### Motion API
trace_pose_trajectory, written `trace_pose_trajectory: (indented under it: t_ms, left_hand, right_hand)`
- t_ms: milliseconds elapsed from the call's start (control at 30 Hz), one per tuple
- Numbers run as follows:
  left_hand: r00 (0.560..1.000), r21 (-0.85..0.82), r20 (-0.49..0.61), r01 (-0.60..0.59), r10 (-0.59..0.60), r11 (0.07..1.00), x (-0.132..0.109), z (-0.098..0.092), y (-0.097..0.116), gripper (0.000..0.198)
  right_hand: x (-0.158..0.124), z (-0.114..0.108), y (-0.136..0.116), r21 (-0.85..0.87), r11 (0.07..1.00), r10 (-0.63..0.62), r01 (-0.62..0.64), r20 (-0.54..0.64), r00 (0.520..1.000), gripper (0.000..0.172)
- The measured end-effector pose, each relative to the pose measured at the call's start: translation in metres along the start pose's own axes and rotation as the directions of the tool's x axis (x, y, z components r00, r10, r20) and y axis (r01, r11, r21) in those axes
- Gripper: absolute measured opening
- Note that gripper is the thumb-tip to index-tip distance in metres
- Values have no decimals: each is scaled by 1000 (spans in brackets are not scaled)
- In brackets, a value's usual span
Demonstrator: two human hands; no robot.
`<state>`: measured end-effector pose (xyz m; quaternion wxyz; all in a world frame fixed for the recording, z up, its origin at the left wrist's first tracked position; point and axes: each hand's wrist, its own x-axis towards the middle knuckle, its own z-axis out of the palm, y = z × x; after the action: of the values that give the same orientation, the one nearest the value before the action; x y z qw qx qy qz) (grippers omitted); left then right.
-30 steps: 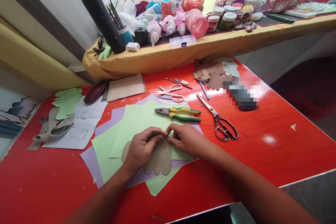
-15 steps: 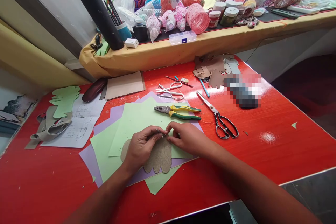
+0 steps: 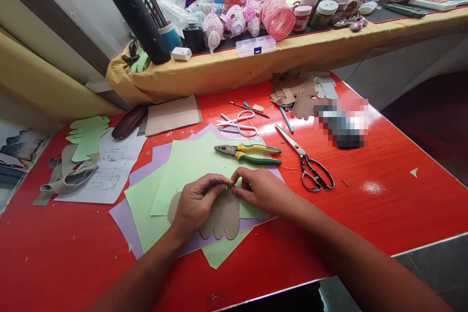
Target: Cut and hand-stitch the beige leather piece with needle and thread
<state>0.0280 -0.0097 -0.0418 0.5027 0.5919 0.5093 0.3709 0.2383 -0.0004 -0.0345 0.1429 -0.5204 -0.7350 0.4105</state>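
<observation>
A grey-brown leather piece with rounded lobes hangs over green and purple paper sheets. My left hand grips its upper edge between thumb and fingers. At the same edge my right hand is closed in a pinch, its fingertips almost touching the left ones. Whatever is between the right fingertips is too small to make out. Just beyond the hands lie pliers with yellow and green handles.
Large scissors lie right of the pliers, white scissors behind them. Leather scraps are at the back right. A glasses case, drawn paper and grey strips lie left. Jars line the ledge.
The view has shifted slightly. Both hands stay at the leather's upper edge, with hardly any visible movement of the fingers.
</observation>
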Motion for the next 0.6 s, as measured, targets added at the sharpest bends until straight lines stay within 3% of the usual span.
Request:
trace_pose_trajectory:
  t_ms: [433,600]
  left_hand:
    - [1000,38,18,-24,23,999,-1,0,-2,14]
    - [997,133,28,-76,73,988,-2,0,-5,17]
  right_hand:
    - [0,0,1,5,1000,-14,14,-4,1000,15]
    - [0,1,2,10,1000,-22,22,-10,1000,14]
